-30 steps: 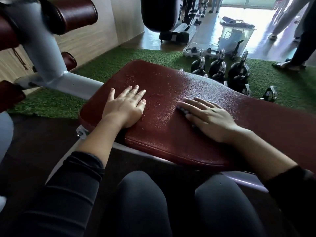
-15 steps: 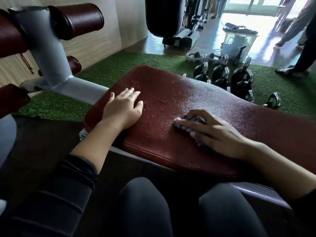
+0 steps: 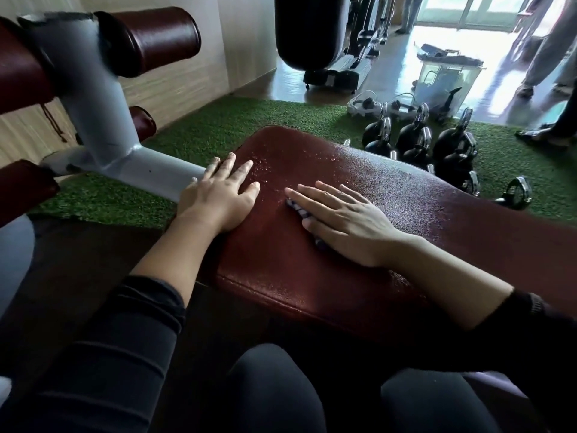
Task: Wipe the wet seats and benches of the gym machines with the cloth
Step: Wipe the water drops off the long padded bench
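On the wet maroon worktop (image 3: 390,195), the left hand (image 3: 218,198) lies flat near its left edge while the right hand (image 3: 346,220), fingers straight, presses the cloth (image 3: 298,209) down mid-pad.

A cloth (image 3: 300,210) lies mostly hidden beneath the right hand (image 3: 346,220), only a striped edge showing. The bench (image 3: 359,276) runs off the right edge.
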Demonstrator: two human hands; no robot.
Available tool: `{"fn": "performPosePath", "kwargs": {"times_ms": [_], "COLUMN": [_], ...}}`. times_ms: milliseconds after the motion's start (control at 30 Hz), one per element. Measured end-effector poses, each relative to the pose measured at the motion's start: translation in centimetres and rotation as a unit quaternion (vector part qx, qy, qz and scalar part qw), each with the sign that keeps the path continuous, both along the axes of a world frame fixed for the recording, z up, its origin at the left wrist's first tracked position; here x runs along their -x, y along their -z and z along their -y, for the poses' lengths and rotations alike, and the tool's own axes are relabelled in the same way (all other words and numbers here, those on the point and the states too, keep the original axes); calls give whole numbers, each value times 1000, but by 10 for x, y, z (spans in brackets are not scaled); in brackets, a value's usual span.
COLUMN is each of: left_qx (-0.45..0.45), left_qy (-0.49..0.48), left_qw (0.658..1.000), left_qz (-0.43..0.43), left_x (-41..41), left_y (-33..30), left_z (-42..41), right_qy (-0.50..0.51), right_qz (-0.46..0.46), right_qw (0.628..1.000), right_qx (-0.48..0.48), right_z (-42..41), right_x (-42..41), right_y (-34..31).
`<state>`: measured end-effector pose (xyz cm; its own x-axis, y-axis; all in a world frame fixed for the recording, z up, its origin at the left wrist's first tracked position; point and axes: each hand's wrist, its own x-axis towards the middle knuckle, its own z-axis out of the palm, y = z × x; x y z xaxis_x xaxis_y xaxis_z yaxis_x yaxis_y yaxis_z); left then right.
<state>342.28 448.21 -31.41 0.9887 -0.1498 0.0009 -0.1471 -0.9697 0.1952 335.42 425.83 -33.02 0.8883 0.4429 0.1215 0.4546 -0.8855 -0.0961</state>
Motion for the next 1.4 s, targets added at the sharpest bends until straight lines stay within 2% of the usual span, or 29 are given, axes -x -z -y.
{"fn": "performPosePath", "kwargs": {"times_ms": [300,467,600,700,900,1033,1100,1200,1400], "left_qx": [28,34,36,33,29,40,43,44,43], "left_qy": [-1,3,2,1,0,4,6,5,-1], "left_qw": [999,999,999,999,999,998,998,998,998], "left_qz": [30,34,38,40,40,37,38,43,48], "left_x": [5,5,4,4,5,5,5,4,2], "left_y": [2,3,5,6,5,4,5,6,10], "left_z": [0,-1,0,1,1,-1,-1,-1,1], "right_qy": [109,221,203,155,100,151,199,204,147], "right_qz": [74,16,9,0,33,37,10,9,20], "right_qw": [991,975,979,988,994,987,979,979,989], "right_qx": [-8,-24,-2,14,-17,-42,-38,-26,13], "right_z": [3,57,56,23,-34,5,36,57,-5], "right_x": [-123,-129,-82,-53,-111,-145,-140,-108,-64], "right_y": [0,-5,-4,0,-2,-7,-10,-6,1]}}
